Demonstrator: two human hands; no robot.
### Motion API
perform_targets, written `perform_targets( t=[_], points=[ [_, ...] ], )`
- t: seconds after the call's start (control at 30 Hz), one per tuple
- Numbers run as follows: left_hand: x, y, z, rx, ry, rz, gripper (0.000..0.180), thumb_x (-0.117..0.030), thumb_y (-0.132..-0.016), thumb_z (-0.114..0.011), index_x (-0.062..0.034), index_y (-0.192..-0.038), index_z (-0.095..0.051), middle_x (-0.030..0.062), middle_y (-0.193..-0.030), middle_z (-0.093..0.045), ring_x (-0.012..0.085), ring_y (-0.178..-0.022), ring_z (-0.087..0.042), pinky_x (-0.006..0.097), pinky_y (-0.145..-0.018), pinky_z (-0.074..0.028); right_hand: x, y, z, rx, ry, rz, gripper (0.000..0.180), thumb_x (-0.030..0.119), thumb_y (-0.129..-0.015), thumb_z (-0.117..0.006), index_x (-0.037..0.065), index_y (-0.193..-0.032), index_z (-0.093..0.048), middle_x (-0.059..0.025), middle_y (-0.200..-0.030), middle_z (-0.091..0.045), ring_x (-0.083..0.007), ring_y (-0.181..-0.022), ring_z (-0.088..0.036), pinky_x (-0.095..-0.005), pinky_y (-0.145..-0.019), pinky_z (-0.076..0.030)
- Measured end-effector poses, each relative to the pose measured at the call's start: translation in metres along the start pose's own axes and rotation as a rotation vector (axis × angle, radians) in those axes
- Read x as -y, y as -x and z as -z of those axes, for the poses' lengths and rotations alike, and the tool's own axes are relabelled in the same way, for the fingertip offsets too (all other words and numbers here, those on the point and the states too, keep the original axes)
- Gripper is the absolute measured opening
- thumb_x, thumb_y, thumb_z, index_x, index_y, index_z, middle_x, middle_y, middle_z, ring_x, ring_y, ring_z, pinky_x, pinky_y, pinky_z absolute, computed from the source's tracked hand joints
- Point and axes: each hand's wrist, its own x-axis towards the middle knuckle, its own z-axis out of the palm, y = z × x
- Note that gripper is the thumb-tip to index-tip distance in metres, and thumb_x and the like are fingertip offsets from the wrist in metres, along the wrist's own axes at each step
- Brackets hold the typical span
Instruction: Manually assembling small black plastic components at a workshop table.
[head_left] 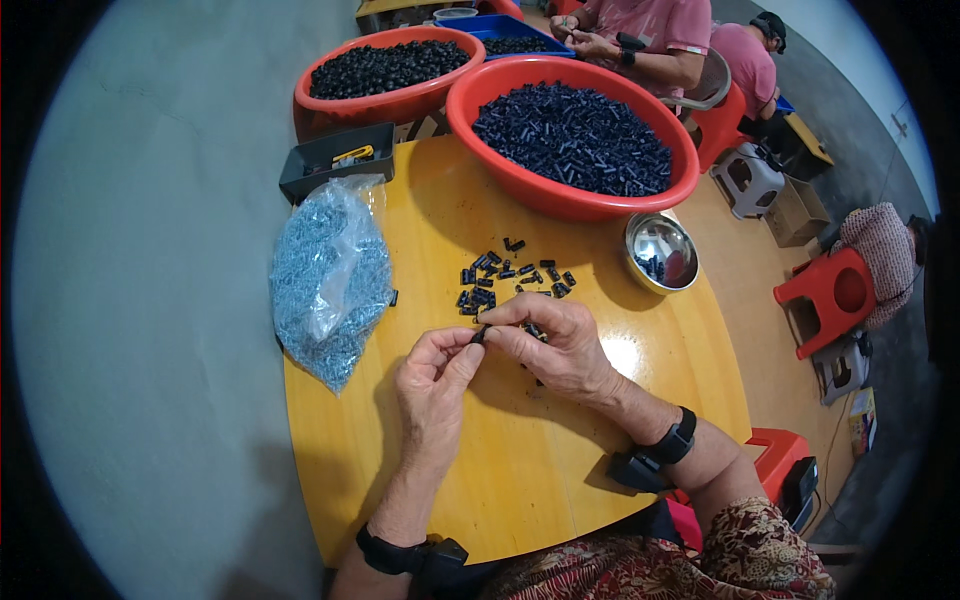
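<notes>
At your far left, a clear plastic bag packed with small silvery-blue pieces (330, 285) lies along the edge of the yellow wooden table (520, 440), probably there to leave the middle free for your hands. Just beyond it, a dark grey rectangular tray (308, 182) keeps a yellow-handled tool (353, 155) contained. Farther back, a red round plastic basin (345, 112) is heaped with black pieces (too small to tell their exact shape).

Your bare left hand (430, 385) pinches a small black piece (479, 336) between thumb and forefinger, its other fingers curled. The piece sits between your two hands, just above the table, on the near side of the loose short black cylinders (484, 297), which seem spread there for easy picking. Your right hand (562, 345) meets it from the other side, thumb and forefinger closed at the piece; gripping from both sides likely keeps so small a thing steady.

Behind the cylinders, a larger red plastic basin (535, 192) holds a deep heap of dark tubular parts. At the right, a shiny round metal bowl (655, 238) with a few dark pieces inside stands within your right hand's easy reach.
</notes>
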Motion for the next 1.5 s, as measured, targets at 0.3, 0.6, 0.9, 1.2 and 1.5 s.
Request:
perform_targets(
  t=[0.3, 0.6, 0.9, 1.2, 1.5],
  points=[
    [0.0004, -0.0023, 0.0010, 0.024, 0.071, 0.037, 0.019, -0.012, -0.092, -0.064, -0.0007, -0.107, -0.060, 0.0063, -0.100, -0.067, 0.0127, -0.093, -0.063, 0.027, -0.085, -0.047, 0.0000, 0.0003, 0.0012, 0.012, -0.095, -0.078, 0.014, 0.006, -0.086, -0.066, -0.002, -0.098, -0.066, -0.0087, -0.084, -0.068, -0.0134, -0.078, -0.065, -0.0272, -0.071, -0.053],
    [-0.0020, -0.0015, -0.0007, 0.020, 0.049, 0.047, 0.019, -0.011, -0.092, -0.064, -0.0005, -0.107, -0.060, 0.0058, -0.100, -0.067, 0.0117, -0.092, -0.062, 0.026, -0.085, -0.046, -0.0052, 0.0009, 0.0004, -0.007, -0.066, -0.036, 0.016, 0.007, -0.085, -0.069, 0.001, -0.100, -0.068, -0.0070, -0.081, -0.067, -0.0147, -0.074, -0.064, -0.0281, -0.067, -0.049],
    [0.0003, -0.0001, -0.0003, 0.002, 0.035, 0.044, 0.018, -0.008, -0.092, -0.063, 0.0008, -0.107, -0.061, 0.0056, -0.100, -0.066, 0.0108, -0.092, -0.061, 0.025, -0.087, -0.046, -0.0006, 0.0006, -0.0027, 0.004, 0.103, 0.074, 0.011, 0.004, -0.084, -0.067, 0.000, -0.095, -0.066, -0.0098, -0.083, -0.067, -0.0179, -0.075, -0.067, -0.0285, -0.067, -0.053],
    [0.0048, -0.0010, 0.0024, 0.013, 0.121, 0.044, 0.019, -0.009, -0.091, -0.065, 0.0004, -0.107, -0.060, 0.0062, -0.101, -0.066, 0.0127, -0.094, -0.062, 0.027, -0.091, -0.046, 0.0017, 0.0001, -0.0044, -0.010, 0.082, 0.076, 0.012, 0.004, -0.085, -0.067, -0.001, -0.095, -0.067, -0.0095, -0.082, -0.067, -0.0166, -0.074, -0.066, -0.0271, -0.067, -0.053],
    [0.0027, -0.0014, -0.0013, -0.003, 0.152, 0.050, 0.015, -0.003, -0.090, -0.064, 0.0009, -0.105, -0.063, 0.0039, -0.098, -0.065, 0.0087, -0.090, -0.060, 0.023, -0.086, -0.048, -0.0011, 0.0026, -0.0054, -0.031, -0.028, -0.001, 0.013, 0.005, -0.086, -0.067, -0.003, -0.095, -0.066, -0.0076, -0.085, -0.069, -0.0128, -0.075, -0.065, -0.0262, -0.067, -0.052]
  ],
)
